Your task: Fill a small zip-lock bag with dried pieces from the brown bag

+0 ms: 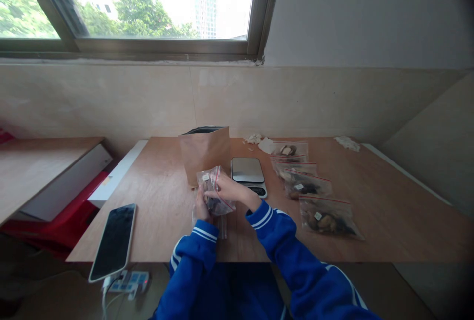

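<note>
The fingers of the right hand (228,189) pinch the red-striped top edge of a small clear zip bag (215,192), while the left hand (201,206) grips its lower side from below; both sets of fingers are closed on it. The bag, with dark pieces inside, is held just in front of the brown paper bag (205,154), above the surface (159,211). Right of the paper bag sits a small scale (248,173), its plate bare. Further right lie 4 filled zip bags (309,186) in a row, seemingly finished. Left of the paper bag, a phone (114,241) lies at the edge.
</note>
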A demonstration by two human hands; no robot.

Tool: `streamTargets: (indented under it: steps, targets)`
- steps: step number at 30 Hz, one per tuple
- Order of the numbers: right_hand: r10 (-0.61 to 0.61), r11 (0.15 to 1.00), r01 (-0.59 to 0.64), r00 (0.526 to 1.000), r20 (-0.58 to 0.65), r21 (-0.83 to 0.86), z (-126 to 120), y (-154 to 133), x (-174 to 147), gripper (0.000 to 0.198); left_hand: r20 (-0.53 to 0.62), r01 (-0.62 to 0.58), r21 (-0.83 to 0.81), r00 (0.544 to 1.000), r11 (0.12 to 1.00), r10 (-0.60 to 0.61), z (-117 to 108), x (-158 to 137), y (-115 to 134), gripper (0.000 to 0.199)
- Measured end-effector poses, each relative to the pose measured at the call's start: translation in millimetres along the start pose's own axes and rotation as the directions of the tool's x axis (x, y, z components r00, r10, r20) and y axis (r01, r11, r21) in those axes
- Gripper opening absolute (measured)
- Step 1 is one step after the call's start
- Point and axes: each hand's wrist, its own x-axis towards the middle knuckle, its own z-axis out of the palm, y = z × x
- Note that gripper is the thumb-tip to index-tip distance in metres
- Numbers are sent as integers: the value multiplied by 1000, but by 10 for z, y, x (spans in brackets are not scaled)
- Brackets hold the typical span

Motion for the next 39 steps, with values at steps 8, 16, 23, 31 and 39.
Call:
streamTargets:
  steps: [8, 16, 23, 31, 39]
  targets:
    - [18, 991, -37, 989, 144, 131, -73, -16, -53, 20, 9, 57, 26, 998, 998, -57, 78, -46, 46, 36]
    - [90, 987, -69, 985, 148, -145, 18, -199, -70, 8, -72, 8, 13, 997, 1000, -7, 59, -15, 28, 28]
    - [96, 995, -94, 995, -42, 34, -34, -287, -107, 17, -20, 0, -45, 1000, 999, -1, 87, -26, 61, 33]
    - [191, 944, -135, 967, -165, 300, -188, -154, -150, 6, 85, 84, -98, 994, 992, -75, 157, -102, 112, 39]
    - [212, 811, -89, 966, -149, 579, -217, -83, -155, 22, 36, 115, -112, 993, 987, -112, 149, -92, 142, 36]
